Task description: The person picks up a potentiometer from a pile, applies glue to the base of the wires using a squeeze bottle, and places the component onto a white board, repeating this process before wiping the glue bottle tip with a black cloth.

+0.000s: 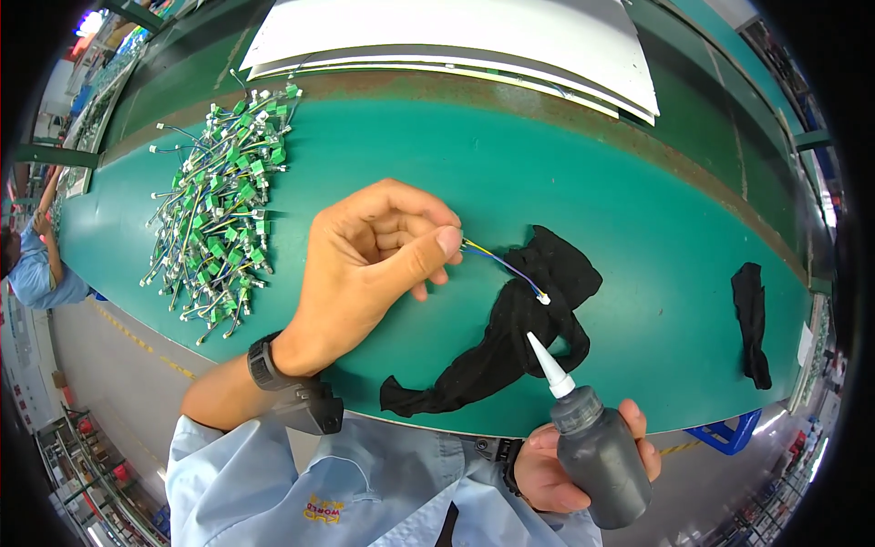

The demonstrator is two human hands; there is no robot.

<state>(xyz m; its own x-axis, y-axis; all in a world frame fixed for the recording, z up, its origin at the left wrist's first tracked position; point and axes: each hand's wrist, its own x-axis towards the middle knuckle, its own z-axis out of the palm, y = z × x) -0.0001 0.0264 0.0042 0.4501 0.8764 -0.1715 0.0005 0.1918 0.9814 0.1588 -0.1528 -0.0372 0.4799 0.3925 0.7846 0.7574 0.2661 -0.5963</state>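
My left hand (374, 255) is over the middle of the green table, thumb and forefinger pinched on a short wire harness (504, 263). Its thin yellow and blue-purple wires run out to the right and end in a small white connector; the other end is hidden in my fingers. At the table's near edge, my right hand (551, 469) grips a dark translucent squeeze bottle (606, 460). The bottle's white cone nozzle tilts up and left, its tip a little below the white connector and apart from it. Behind both lies a crumpled black cloth (510, 342) on the table.
A heap of wire harnesses (219, 210) with green and white connectors lies on the left of the green table (392, 137). White boards (456, 36) rest along the far side. Another black cloth piece (751, 324) lies far right. A person in blue (46, 264) sits at far left.
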